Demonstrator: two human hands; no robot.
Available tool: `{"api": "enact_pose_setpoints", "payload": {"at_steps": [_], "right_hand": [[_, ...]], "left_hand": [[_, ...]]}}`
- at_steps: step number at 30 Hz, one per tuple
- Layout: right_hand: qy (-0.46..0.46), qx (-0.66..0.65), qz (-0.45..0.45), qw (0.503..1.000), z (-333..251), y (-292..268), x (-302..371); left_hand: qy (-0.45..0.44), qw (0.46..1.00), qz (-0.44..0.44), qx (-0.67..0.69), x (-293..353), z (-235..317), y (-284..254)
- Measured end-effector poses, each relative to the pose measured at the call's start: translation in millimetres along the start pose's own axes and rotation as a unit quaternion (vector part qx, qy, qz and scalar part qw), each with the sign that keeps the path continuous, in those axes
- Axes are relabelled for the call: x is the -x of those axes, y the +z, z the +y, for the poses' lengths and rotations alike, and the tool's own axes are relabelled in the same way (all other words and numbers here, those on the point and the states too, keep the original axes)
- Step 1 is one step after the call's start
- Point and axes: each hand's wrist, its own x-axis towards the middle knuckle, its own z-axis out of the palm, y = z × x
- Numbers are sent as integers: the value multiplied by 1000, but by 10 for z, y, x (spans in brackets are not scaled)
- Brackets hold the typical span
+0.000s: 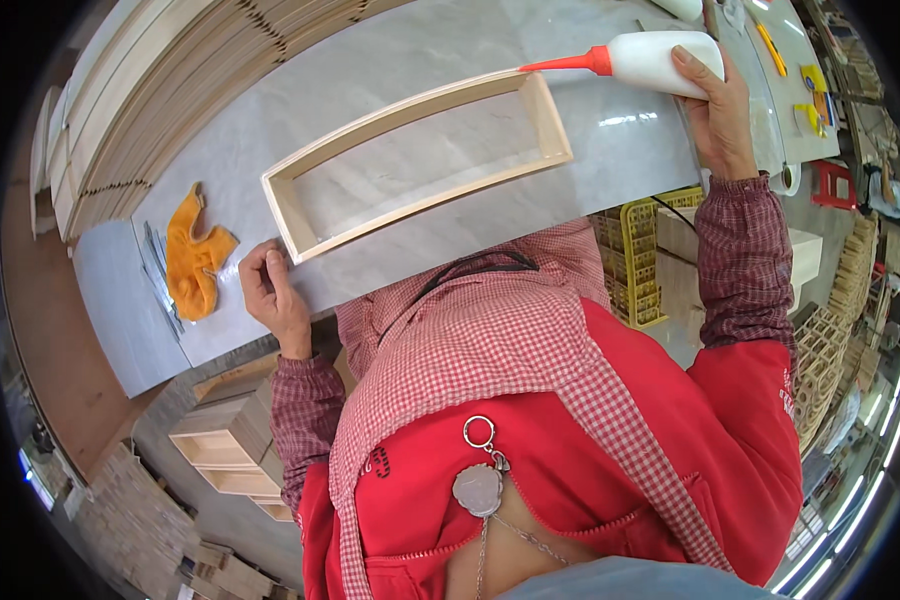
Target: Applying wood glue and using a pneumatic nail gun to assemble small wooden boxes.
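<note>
A rectangular, pale wooden frame [422, 205] lies on the grey tabletop, its far side to the upper right. My right hand [715, 105] is wrapped round a white squeeze bottle [660, 62], tipped on its side. Its long red nozzle [575, 62] points left, and the tip meets the frame's far right corner. By the near left corner, at the table edge, is my left hand [275, 300]. Its fingers are curled in, with the thumb close against the frame's outside; whatever they may hold is hidden.
An orange work glove [192, 255] lies left of my left hand, over thin strips. Stacked wooden boards [160, 95] rise along the far left. A yellow crate [632, 260] stands below the table at right. Wooden boxes [232, 445] sit on the floor at lower left.
</note>
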Motion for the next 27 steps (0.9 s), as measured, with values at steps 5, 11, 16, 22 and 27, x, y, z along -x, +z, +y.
{"api": "enact_pose_setpoints", "payload": {"at_steps": [5,11,16,22,27], "right_hand": [[8,0,19,1000,80,-109,-9],[9,-15,3,1000,222,-204,31],[-13,-29,-22,999,451,-399,56],[9,-54,-35,998,567,-523,161],[34,-51,-37,997,628,-589,251]], "left_hand": [[12,1000,1,-22,-21,-32,4],[19,999,-8,-41,-11,-81,-7],[13,998,-9,-55,-27,-117,4],[-10,998,-10,-62,-68,-162,14],[-26,997,-15,-71,-97,-197,11]]}}
